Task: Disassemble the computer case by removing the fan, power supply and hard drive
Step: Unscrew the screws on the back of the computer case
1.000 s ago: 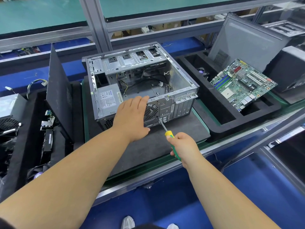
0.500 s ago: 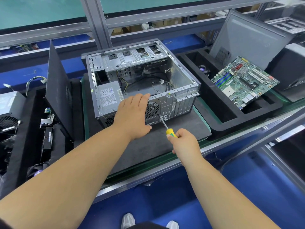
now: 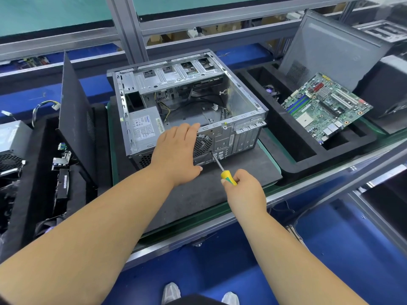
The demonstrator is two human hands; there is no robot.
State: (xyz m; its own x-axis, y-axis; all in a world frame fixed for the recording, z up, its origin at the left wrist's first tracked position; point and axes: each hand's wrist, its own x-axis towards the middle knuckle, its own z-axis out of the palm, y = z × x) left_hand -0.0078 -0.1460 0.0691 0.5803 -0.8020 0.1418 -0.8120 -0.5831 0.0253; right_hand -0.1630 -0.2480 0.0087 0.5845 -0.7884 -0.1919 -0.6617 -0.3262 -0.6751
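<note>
The left hand [image 3: 176,150] lies flat, fingers spread, bracing the rigid, likely heavy computer case [image 3: 189,111] on the mat [image 3: 242,170], while the right hand [image 3: 244,190] clenches a screwdriver [image 3: 222,170] at the rear fan grille [image 3: 202,145].

Left hand [image 3: 176,154] lies flat, palm down, fingers [image 3: 187,129] extended; right hand [image 3: 244,190] is fisted, arm outstretched.

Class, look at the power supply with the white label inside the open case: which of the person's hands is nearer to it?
Left. The left hand lies flat on the case's rear edge, just right of the power supply. The right hand is farther right and nearer the person, gripping the screwdriver.
</note>
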